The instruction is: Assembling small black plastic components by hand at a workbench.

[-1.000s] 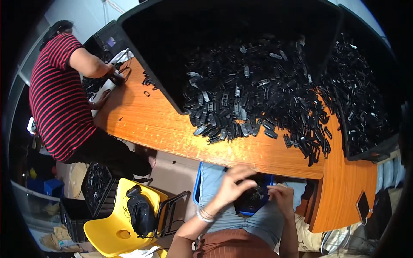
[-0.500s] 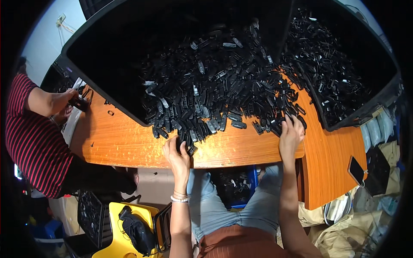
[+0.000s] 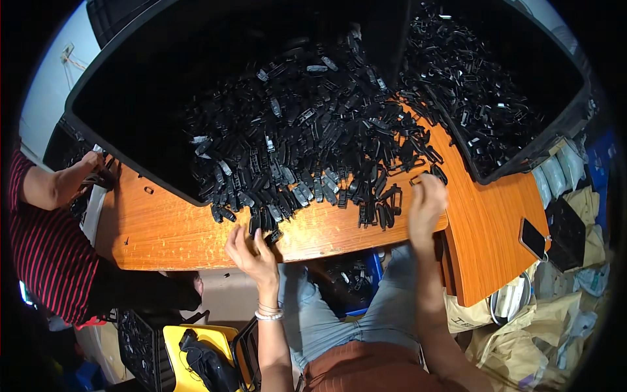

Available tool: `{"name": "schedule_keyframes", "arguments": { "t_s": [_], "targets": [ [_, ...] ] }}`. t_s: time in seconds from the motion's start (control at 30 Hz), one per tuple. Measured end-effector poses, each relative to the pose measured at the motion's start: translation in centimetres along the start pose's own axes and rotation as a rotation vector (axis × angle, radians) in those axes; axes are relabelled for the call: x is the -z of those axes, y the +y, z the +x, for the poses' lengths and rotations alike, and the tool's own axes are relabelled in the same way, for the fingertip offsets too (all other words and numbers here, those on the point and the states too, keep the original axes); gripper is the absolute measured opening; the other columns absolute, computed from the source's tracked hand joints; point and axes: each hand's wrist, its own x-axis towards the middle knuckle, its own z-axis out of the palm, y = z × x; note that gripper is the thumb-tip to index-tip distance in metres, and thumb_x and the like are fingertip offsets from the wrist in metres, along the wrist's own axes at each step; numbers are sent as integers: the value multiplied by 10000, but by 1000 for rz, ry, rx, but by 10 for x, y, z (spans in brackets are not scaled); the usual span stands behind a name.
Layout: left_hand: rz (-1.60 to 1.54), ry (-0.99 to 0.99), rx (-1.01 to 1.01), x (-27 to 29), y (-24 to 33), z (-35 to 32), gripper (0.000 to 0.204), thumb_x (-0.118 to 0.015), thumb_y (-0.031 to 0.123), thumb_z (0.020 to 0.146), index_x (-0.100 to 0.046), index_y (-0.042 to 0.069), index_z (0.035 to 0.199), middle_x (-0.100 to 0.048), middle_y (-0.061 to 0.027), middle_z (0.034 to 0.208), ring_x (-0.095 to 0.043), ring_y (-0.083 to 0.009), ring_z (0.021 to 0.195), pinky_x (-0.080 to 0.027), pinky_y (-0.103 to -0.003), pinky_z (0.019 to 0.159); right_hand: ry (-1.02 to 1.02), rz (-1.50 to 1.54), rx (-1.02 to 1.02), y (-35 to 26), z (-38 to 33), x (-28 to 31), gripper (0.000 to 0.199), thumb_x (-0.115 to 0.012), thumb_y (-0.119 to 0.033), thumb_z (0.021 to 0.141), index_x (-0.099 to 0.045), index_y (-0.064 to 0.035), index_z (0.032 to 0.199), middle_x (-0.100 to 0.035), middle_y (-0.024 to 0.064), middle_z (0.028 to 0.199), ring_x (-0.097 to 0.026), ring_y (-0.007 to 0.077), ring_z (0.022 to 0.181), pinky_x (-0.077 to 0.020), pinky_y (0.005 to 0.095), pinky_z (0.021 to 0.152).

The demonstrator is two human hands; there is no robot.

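A large heap of small black plastic clip-like pieces (image 3: 281, 144) spreads over the orange wooden table (image 3: 313, 243) and back into a big black bin (image 3: 140, 160). At the heap's near left edge is my left hand (image 3: 255, 261), fingers apart. Its thumb is close beside a loose black piece (image 3: 273, 237), and more pieces lie just past the fingertips. My right hand (image 3: 428, 206) is at the right side of the heap, fingers bent together. A small black frame-shaped piece (image 3: 416, 179) shows at its fingertips, apparently pinched. Several pieces lie loosely grouped between my hands.
Another black bin (image 3: 483, 178) full of small black parts stands at the right. A phone (image 3: 533, 239) lies on the side table. At the left is a person in a striped shirt (image 3: 52, 242). A yellow chair (image 3: 179, 362) and a blue crate (image 3: 373, 268) are below.
The view has shifted, so the table appears further left. Several pieces now lie nearer the table's front edge, between my hands. My right hand has drawn away from the pile, a small piece showing at its fingertips.
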Motion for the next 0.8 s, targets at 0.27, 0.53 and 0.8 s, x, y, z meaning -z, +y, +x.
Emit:
{"name": "schedule_keyframes", "arguments": {
  "t_s": [0.27,0.53,0.8],
  "targets": [
    [-211,-595,-366,-66,83,25,328,-633,2,706,-577,-12,1029,-547,-165,1049,-498,-289,998,-427,-378,820,-22,-305,-48,62,27,5,301,-642,-101,805,-582,18,1074,-573,151,980,-552,289,906,-430,383,794],
    [-128,-666,-540,-69,74,25,263,-585,50,697,-565,-24,949,-499,-134,889,-465,-281,861,-381,-360,743,-142,159,-76,46,16,5,170,-544,16,832,-593,44,993,-568,151,847,-569,245,733,-474,338,694],
    [-337,-640,-337,-56,75,15,246,-628,-11,715,-528,-29,939,-534,-154,961,-507,-317,882,-440,-383,750,-164,130,122,51,26,4,169,-541,1,845,-586,29,1004,-590,156,874,-584,258,752,-454,351,658]
  ]
}}
